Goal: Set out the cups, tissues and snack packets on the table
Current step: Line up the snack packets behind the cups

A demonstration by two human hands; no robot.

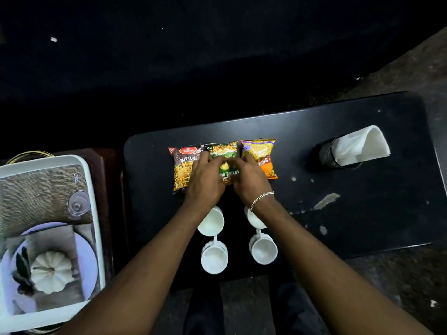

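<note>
Three snack packets lie side by side on the black table [362,213]: a brown "Mixture" packet [183,168], a green packet [225,155] in the middle, and an orange packet [263,153]. My left hand [205,177] and my right hand [249,180] both rest on the green packet, fingers curled on it. Several white cups stand nearer to me, the far two [212,223] [254,220] partly hidden under my wrists, the near two [214,258] [263,250] in full view. White tissues [360,146] stick out of a black mesh holder [326,155] at the right.
A white tray [95,213] with a printed picture of a plate and pumpkin sits on a stand at the left. The tabletop has pale scuffs [326,200] to the right of my hands. Dark floor lies beyond the table's far edge.
</note>
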